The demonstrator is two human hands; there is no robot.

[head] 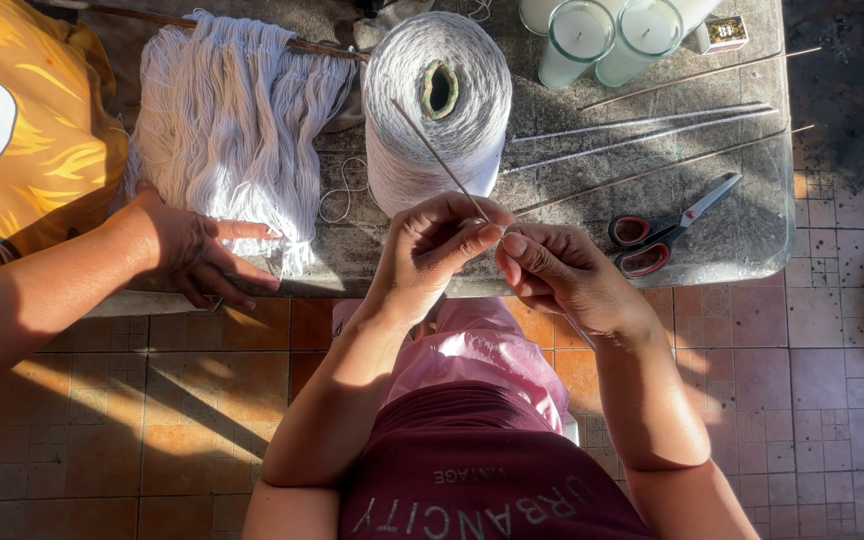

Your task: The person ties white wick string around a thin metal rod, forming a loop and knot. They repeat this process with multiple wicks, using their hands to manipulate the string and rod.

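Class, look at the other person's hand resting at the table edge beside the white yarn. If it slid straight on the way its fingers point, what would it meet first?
Its fingers point toward the wearer's left hand, probably the first thing met, though depth is unclear.

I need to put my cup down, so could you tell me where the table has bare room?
Free: the strip between the yarn cone and scissors, below the thin rods. Crowded: the yarn bundle with another person's hand at left, glass candles at the far edge.
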